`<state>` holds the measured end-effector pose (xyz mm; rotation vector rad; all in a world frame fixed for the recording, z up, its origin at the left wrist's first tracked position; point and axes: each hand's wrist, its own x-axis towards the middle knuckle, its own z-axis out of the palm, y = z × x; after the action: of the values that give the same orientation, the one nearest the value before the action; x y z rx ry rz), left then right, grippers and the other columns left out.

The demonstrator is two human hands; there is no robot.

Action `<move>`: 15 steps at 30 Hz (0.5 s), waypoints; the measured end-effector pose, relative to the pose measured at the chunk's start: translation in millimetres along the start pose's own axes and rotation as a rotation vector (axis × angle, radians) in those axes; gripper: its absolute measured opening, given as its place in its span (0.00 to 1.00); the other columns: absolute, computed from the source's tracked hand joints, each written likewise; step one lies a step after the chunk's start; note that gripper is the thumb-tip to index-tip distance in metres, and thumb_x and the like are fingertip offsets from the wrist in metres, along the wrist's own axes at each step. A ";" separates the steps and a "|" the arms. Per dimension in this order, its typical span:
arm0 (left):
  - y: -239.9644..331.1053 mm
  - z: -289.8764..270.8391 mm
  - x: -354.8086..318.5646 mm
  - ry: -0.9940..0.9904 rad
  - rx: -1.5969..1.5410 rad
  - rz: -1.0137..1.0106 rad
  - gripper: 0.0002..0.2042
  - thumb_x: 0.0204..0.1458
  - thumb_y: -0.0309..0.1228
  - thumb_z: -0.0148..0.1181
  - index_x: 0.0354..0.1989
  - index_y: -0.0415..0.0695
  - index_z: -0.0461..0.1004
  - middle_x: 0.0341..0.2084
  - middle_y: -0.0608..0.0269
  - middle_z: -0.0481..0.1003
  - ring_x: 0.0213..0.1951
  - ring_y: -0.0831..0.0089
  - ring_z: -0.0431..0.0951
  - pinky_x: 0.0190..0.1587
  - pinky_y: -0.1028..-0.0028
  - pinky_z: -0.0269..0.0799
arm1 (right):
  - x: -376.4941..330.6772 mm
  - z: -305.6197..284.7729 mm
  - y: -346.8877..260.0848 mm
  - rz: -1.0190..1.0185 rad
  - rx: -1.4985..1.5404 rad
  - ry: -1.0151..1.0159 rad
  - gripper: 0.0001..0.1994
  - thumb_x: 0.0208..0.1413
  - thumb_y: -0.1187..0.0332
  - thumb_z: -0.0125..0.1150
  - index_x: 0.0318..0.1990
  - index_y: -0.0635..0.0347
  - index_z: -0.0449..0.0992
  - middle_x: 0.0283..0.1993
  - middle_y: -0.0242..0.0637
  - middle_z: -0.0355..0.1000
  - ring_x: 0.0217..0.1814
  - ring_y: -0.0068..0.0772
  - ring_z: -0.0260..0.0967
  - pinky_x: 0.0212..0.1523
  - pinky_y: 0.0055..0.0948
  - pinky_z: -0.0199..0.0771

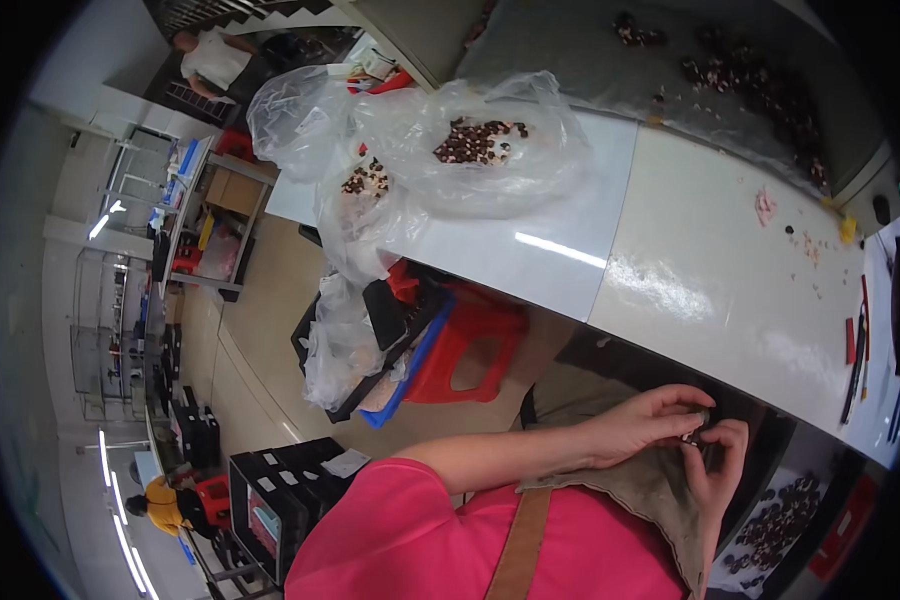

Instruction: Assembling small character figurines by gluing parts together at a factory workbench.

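My left hand (658,422) and my right hand (720,460) meet close together in front of my lap, beside the table's near edge. Their fingertips pinch a small piece (697,428), partly dark and partly pale; fingers cover most of it, so its kind cannot be made out. Both hands are closed at this piece. Below them spreads a khaki apron (630,490) over a pink shirt. Up on the white table (660,250), beyond my hands, small dark brown and pale pieces (478,143) lie in a clear plastic bag (540,190).
A red stool (480,345) and a blue-edged crate (410,360) stand below the table's left part. Dark pieces (760,90) lie on a grey sheet at far right; more (780,520) are beside my right arm. Pens (855,375) lie near the right edge. Two people are farther off.
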<state>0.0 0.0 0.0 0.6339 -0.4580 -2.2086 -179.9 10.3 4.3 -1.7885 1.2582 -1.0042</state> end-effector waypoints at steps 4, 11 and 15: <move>-7.3 1.3 -1.1 -0.003 -0.071 -0.019 0.19 0.58 0.32 0.53 0.57 0.45 0.61 0.46 0.68 0.67 0.48 0.82 0.67 0.49 0.80 0.66 | -8.7 -4.1 11.7 -0.016 0.034 -0.002 0.15 0.38 0.80 0.65 0.33 0.61 0.65 0.36 0.37 0.59 0.39 0.32 0.59 0.42 0.24 0.60; 29.7 -31.5 -14.8 -0.083 -0.103 -0.080 0.20 0.57 0.32 0.56 0.56 0.44 0.62 0.46 0.68 0.67 0.48 0.81 0.67 0.50 0.79 0.67 | 3.9 45.7 -11.9 -0.004 0.018 0.115 0.14 0.37 0.79 0.65 0.31 0.60 0.67 0.34 0.37 0.61 0.38 0.35 0.60 0.42 0.27 0.62; 85.7 -71.7 -39.9 -0.031 0.018 0.028 0.19 0.58 0.32 0.53 0.57 0.42 0.62 0.49 0.61 0.69 0.50 0.75 0.70 0.51 0.74 0.68 | 56.4 97.1 -46.9 -0.077 -0.103 0.033 0.14 0.38 0.80 0.67 0.33 0.60 0.68 0.33 0.38 0.65 0.38 0.38 0.64 0.41 0.31 0.65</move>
<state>114.2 -32.3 -3.0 0.6002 -0.4998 -2.1922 -62.3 -19.8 13.6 -1.9193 1.2901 -1.0324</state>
